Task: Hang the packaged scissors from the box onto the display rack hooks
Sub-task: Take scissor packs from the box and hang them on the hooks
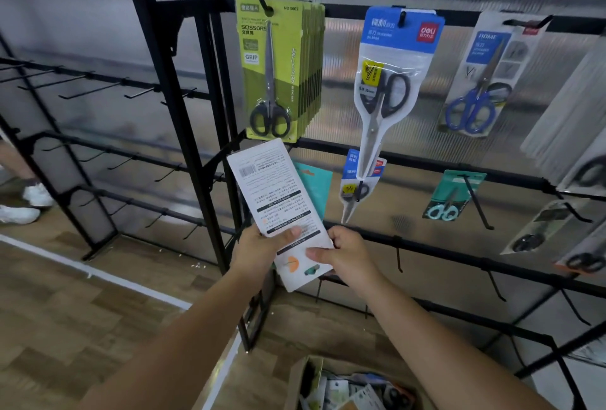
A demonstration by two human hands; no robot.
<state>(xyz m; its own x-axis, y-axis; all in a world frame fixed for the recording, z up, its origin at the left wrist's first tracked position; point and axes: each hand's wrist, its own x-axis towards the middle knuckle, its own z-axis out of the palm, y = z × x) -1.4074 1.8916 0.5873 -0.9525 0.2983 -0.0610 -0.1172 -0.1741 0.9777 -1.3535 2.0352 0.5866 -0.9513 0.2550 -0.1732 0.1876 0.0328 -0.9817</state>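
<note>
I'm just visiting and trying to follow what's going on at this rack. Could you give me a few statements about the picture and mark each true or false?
1. Both hands hold one white package, its printed back facing the camera. True: the left hand and right hand grip its lower part.
2. The green scissors packs lie on the floor. False: they hang as a stack on a top-row hook.
3. The cardboard box below is empty. False: it holds more packages.
4. A blue-topped pack with black-handled scissors hangs right of the green stack. True.
5. Every hook carries a package. False: the hooks on the left rack are bare.
</note>
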